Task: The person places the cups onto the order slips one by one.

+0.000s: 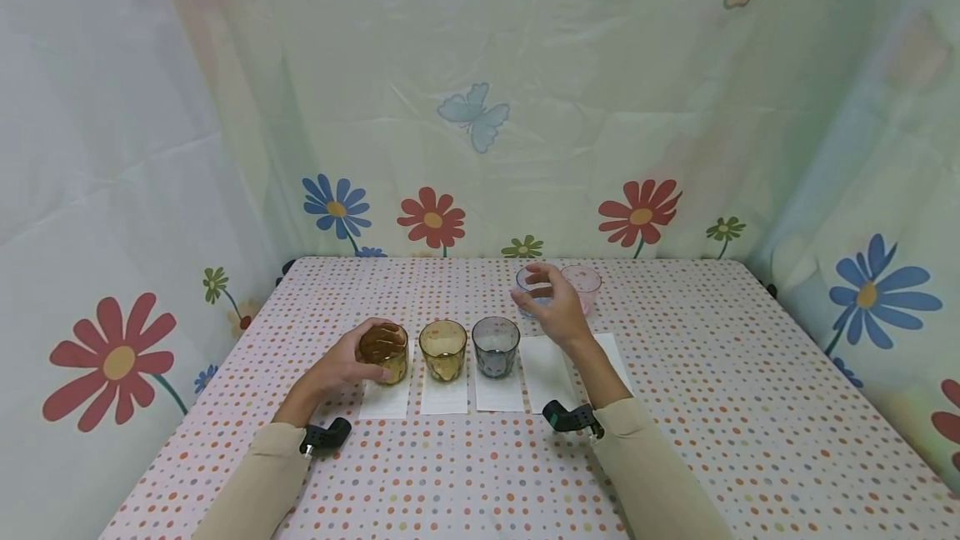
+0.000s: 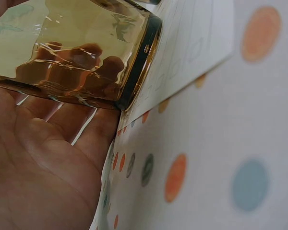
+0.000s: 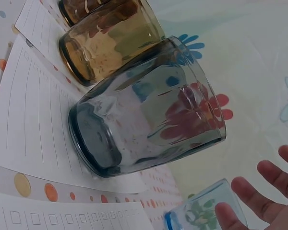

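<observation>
Left hand [image 1: 352,359]: fingers curled round the brown glass [image 1: 397,354], thumb on the near side, fingertips showing through the wall in the left wrist view; brown glass mouth up, its base at the first sheet [image 1: 384,404], far left of the row. Right hand [image 1: 558,307]: fingers spread and apart, set at the blue glass [image 3: 201,209], which the hand partly hides in the head view; whether any fingertip touches it cannot be told. Blue glass: clear with a blue tint, upright, beyond the row and a little right of the grey glass [image 1: 496,348]. Pink glass [image 1: 587,280]: upright, just right of the blue one, partly behind the right hand. Amber glass [image 1: 443,351]: upright on the second sheet [image 1: 444,398], between brown and grey. Grey glass: upright on the third sheet [image 1: 500,397], nearest of the row to the right hand. Fourth sheet [image 1: 546,369]: white, right of the third; fifth sheet [image 1: 617,357]: partly covered by the right forearm. Sheets printed with lines and small boxes, as the wrist views show. Sleeves [image 1: 660,473]: two, beige, a black camera [image 1: 326,435] at each wrist. Table [image 1: 465,477]: pale cover with many-coloured dots. Curtain [image 1: 562,157]: pale green, on the back and both sides, printed with red, blue and green flowers, one blue butterfly and an orange figure at the top edge
</observation>
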Available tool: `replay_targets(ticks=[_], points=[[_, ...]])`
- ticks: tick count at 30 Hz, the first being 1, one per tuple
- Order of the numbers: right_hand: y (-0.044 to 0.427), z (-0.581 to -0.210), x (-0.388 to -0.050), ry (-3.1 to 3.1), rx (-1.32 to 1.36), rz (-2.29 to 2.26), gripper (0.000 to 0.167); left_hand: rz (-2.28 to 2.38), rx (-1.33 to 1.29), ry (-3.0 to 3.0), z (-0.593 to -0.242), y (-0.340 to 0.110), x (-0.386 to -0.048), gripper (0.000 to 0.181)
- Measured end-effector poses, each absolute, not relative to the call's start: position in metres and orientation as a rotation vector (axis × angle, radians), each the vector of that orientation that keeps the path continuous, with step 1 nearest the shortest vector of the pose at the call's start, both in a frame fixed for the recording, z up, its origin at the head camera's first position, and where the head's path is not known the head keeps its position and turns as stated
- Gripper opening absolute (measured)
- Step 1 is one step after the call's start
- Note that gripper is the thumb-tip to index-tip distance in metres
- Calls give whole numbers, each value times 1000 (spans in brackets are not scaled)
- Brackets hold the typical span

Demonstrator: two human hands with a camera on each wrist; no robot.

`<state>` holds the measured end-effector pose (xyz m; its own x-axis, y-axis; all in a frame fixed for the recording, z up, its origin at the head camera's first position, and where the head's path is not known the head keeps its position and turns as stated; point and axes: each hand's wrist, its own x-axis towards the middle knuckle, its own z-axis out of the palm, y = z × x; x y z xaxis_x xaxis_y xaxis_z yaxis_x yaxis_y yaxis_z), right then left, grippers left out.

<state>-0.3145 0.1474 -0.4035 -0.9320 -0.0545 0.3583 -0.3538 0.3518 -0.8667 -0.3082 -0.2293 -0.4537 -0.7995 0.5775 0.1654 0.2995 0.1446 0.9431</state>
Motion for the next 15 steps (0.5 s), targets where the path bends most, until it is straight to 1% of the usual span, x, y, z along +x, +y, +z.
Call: replay_targets(ticks=[6,15], points=[[150,-403,-316,-2351,247,1631,56,1705,871,2184,-454,-230,-308,74],[153,-405,-318,-2375,103,1556,63,1697,855,2189,-454,-229,-309,73]])
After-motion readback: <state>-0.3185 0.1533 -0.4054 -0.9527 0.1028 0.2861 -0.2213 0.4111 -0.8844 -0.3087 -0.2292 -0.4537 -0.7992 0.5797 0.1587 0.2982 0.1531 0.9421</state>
